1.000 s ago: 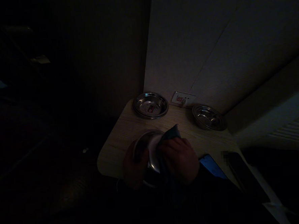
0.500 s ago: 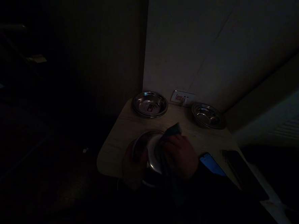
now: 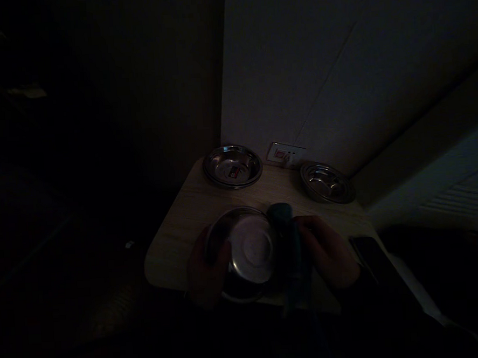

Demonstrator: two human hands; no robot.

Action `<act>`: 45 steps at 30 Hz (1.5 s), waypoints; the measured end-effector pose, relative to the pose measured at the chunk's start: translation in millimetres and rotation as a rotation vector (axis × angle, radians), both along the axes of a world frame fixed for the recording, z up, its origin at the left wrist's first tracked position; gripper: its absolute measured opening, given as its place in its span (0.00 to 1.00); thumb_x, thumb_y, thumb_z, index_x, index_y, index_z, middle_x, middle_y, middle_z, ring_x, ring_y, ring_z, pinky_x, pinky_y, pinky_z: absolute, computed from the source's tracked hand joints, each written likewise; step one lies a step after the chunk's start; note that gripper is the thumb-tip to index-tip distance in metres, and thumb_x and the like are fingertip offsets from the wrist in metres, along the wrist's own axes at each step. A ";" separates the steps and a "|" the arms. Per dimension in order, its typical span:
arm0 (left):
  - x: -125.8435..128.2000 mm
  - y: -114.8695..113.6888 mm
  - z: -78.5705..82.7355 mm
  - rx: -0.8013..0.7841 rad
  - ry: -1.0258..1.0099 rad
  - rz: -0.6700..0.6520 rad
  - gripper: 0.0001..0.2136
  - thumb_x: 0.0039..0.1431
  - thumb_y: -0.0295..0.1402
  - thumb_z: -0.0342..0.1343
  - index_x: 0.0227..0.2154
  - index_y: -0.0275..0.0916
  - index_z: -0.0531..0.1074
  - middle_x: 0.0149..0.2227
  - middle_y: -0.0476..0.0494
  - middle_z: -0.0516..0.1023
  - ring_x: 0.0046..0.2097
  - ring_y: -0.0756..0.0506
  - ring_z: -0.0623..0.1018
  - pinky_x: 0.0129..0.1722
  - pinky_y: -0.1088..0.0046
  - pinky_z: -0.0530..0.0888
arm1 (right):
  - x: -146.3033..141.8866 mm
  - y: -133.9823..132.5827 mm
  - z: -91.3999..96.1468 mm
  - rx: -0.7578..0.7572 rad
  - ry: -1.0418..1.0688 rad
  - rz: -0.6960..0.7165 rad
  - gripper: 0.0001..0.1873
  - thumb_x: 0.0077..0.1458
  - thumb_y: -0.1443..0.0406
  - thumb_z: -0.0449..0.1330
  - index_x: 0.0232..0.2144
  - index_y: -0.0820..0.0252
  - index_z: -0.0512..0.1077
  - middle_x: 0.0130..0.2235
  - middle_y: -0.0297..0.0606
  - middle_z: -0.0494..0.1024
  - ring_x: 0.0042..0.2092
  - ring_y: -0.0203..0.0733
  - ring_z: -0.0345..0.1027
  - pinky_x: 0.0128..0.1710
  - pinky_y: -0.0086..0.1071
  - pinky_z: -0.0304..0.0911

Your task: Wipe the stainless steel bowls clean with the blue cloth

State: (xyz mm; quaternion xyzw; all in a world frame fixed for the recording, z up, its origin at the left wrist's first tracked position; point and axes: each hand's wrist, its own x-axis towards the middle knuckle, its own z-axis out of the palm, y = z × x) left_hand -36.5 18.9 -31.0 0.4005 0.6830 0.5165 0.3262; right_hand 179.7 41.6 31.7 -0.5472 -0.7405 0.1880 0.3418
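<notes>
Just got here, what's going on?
A person's left hand grips a metal bowl, its underside toward the camera. The right hand holds a bluish-green cloth beside it; whether cloth and bowl touch is too dark to tell. Behind, a labelled metal dish and another metal dish rest on the table.

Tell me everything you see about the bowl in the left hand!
The bowl is round, shiny and silvery, like metal. It seems turned over, its round base facing the camera. The left hand grips its left side, thumb on the outside. It is by the front edge of the table. It's too dark to tell if the cloth beside it touches.
</notes>
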 end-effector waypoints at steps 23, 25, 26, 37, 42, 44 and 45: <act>1.1 1.6 0.1 -0.022 0.026 -0.006 0.28 0.46 0.47 0.52 0.47 0.35 0.71 0.45 0.39 0.78 0.48 0.39 0.76 0.47 0.65 0.73 | 22.4 -12.7 13.6 0.011 -0.139 -0.577 0.21 0.49 0.48 0.55 0.36 0.57 0.69 0.30 0.39 0.76 0.31 0.46 0.71 0.29 0.35 0.63; 0.4 0.9 0.1 -0.004 0.034 -0.032 0.27 0.47 0.47 0.52 0.47 0.35 0.70 0.46 0.39 0.78 0.49 0.39 0.76 0.47 0.65 0.72 | 9.2 -11.7 6.8 0.172 -0.181 -0.601 0.22 0.52 0.48 0.53 0.37 0.59 0.69 0.34 0.44 0.76 0.34 0.48 0.71 0.31 0.38 0.64; 0.1 0.7 0.0 -0.009 0.034 -0.034 0.27 0.47 0.47 0.52 0.48 0.35 0.70 0.46 0.39 0.77 0.49 0.39 0.76 0.47 0.65 0.72 | -0.7 -12.7 1.5 0.216 -0.204 -0.590 0.22 0.54 0.49 0.52 0.38 0.60 0.68 0.34 0.45 0.76 0.35 0.49 0.71 0.32 0.39 0.64; 0.6 -1.0 1.8 -0.049 0.011 0.001 0.28 0.47 0.47 0.52 0.49 0.34 0.69 0.48 0.37 0.77 0.50 0.39 0.75 0.48 0.64 0.72 | -35.9 -60.6 -27.8 0.288 -0.314 0.071 0.13 0.59 0.66 0.53 0.46 0.62 0.69 0.42 0.45 0.73 0.43 0.48 0.66 0.40 0.40 0.65; -0.3 0.1 1.7 -0.009 0.011 -0.045 0.26 0.49 0.45 0.52 0.49 0.35 0.69 0.47 0.39 0.77 0.49 0.40 0.76 0.47 0.67 0.73 | -32.3 -57.9 -17.4 0.268 -0.450 0.146 0.14 0.59 0.66 0.54 0.46 0.58 0.71 0.42 0.42 0.74 0.42 0.49 0.63 0.40 0.43 0.61; -1.0 0.4 -0.6 0.003 0.018 -0.055 0.26 0.49 0.45 0.53 0.50 0.35 0.69 0.48 0.39 0.77 0.49 0.40 0.75 0.48 0.67 0.72 | -39.5 -48.7 -14.8 0.319 -0.484 0.161 0.13 0.59 0.66 0.54 0.45 0.58 0.72 0.40 0.41 0.75 0.41 0.47 0.63 0.39 0.41 0.59; -1.3 0.3 -1.6 0.001 0.022 -0.052 0.27 0.49 0.45 0.53 0.50 0.35 0.69 0.48 0.39 0.77 0.49 0.40 0.75 0.48 0.66 0.72 | -43.8 -42.9 -13.6 0.343 -0.499 0.164 0.12 0.59 0.66 0.54 0.45 0.58 0.72 0.40 0.40 0.75 0.40 0.47 0.63 0.38 0.40 0.58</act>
